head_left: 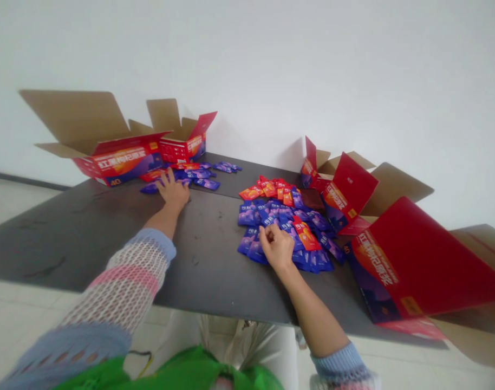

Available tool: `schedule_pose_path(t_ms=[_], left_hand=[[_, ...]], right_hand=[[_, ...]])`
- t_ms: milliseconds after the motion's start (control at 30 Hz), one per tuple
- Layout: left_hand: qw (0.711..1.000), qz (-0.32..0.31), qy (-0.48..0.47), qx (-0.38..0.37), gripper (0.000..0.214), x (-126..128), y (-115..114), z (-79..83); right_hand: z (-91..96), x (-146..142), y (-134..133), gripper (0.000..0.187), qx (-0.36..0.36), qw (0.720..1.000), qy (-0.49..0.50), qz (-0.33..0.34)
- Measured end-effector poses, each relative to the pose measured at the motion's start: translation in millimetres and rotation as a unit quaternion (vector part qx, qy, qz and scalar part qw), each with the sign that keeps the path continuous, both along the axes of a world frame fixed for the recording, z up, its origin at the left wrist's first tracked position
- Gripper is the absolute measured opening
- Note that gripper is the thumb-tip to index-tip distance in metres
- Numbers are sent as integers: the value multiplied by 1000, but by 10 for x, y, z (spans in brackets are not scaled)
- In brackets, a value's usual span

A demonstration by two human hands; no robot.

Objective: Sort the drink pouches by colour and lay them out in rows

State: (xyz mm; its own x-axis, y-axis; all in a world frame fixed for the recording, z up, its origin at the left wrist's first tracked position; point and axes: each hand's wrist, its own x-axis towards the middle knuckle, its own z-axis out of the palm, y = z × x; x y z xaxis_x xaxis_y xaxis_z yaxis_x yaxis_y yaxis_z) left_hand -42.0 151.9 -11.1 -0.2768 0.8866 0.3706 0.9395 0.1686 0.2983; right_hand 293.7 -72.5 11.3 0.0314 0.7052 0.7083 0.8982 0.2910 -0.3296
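Note:
My left hand (173,190) reaches to the far left part of the table, its fingers spread over a loose group of purple sachets (207,183) and red sachets (152,175). My right hand (278,247) is at the near left side of a larger pile, fingers curled in with thumb and forefinger close together. Whatever it may hold is hidden. Purple sachets (247,214) make up most of this pile, and one red sachet (305,234) lies on top, just right of that hand. More red sachets (269,188) are heaped at the pile's far side.
Two open cardboard boxes, a large box (128,161) and a smaller box (195,146), stand at back left. Along the right are several open red boxes, including a near box (418,271) and a middle box (345,192). A dark brown item (312,200) lies behind the pile on the grey table (207,260).

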Motion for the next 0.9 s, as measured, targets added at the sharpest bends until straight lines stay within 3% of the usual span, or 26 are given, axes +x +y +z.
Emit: schedule_pose_path(t_ms=[267,500,633,767,833,900], left_hand=[[996,-9,64,-68,47,-94,-82,-6],[971,-55,165,-166,43,-124,-427,89],[975,-41,114,-185,41,-146,-633,127],[978,42,28,-200,79,-217,-618,194],[973,67,-36,-218,86,-288,-550,218],[973,23,-82,-214,75,-366,-485,207]], right_hand=[[-50,-50,15,33,-66,997,-22,32],[23,-85,-38,28,-125,992,-22,28],[77,-99,-62,27,-166,986,-17,17],[96,-131,-67,26,-197,980,-21,16],[103,-140,-63,24,-210,977,-22,16],[113,-137,-56,24,-218,976,-18,14]])
